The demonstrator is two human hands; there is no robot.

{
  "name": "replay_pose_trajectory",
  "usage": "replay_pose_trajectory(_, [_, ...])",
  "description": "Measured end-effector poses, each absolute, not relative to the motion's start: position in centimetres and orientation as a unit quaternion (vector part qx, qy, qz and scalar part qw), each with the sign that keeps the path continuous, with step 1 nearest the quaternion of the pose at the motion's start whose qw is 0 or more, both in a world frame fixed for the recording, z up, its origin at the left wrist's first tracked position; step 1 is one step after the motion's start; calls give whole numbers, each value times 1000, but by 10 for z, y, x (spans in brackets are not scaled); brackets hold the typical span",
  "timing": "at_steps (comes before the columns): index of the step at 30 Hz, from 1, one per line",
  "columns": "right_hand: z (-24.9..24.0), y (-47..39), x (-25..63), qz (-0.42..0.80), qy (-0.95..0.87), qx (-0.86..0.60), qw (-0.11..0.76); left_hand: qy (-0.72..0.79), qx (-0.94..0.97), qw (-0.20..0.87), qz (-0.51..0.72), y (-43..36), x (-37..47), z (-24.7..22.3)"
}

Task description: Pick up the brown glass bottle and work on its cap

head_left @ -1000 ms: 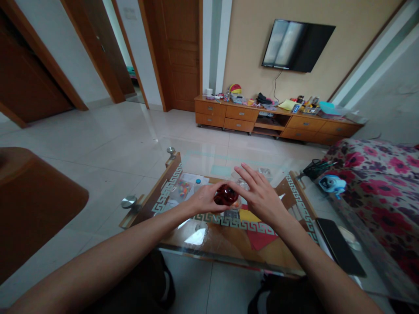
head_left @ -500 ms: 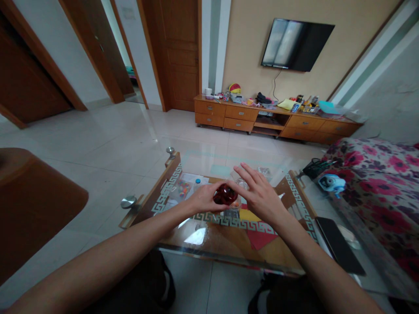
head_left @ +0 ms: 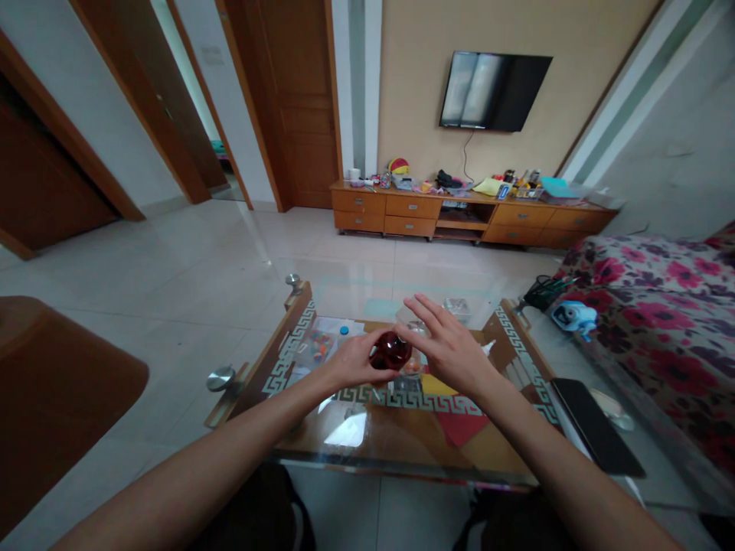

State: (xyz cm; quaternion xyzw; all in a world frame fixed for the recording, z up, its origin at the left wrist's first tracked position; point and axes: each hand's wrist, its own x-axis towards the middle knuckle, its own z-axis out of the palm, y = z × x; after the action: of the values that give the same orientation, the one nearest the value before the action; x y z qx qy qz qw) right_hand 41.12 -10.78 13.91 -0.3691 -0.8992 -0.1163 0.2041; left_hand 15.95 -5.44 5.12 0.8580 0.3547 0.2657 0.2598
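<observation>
My left hand (head_left: 354, 360) is wrapped around a dark red, glossy, rounded object (head_left: 391, 351) above the glass table (head_left: 298, 417). Its exact kind does not show from this angle. On the object's right side is my right hand (head_left: 451, 344), palm down, fingers stretched out and apart. Its fingertips reach the object's upper right edge; whether they touch it I cannot tell. Beneath and behind the hands, a clear container with orange bits (head_left: 412, 363) is partly covered. A yellow sheet (head_left: 439, 385) and a red sheet (head_left: 462, 428) lie near my right wrist.
At the table's left are a bag of colourful pieces (head_left: 317, 346) and a blue cap (head_left: 344, 330). A clear box (head_left: 457, 308) stands at the back. To the right are a black flat item (head_left: 597, 426) and a blue-white toy (head_left: 574, 316) by the flowered sofa (head_left: 660, 306).
The camera view has shifted slightly, so the room sits a little lower and further left. Both hands keep nearly the same pose around the red object.
</observation>
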Motion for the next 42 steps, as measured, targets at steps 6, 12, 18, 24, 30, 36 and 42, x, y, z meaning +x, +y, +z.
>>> replay_pose_trajectory(6, [123,-99,429,-34,-846,-449,287,362,861,251,252,-53,160,56])
replay_pose_trajectory(12, [89,-75,466,21,-783,-539,309,379,867,234,222,-54,160,60])
replay_pose_trajectory(18, [55,-58,501,71,-756,-608,233,394,861,248,205,-57,160,64])
replay_pose_trajectory(24, [28,-43,517,154,-785,-550,242,393,858,258,208,-60,159,66])
replay_pose_trajectory(30, [25,-43,524,208,-770,-558,228,396,856,265,199,-62,156,68])
replay_pose_trajectory(36, [22,-50,535,208,-756,-591,191,392,859,270,187,-62,150,65])
replay_pose_trajectory(42, [23,-49,549,198,-764,-596,149,403,858,266,175,-61,147,61])
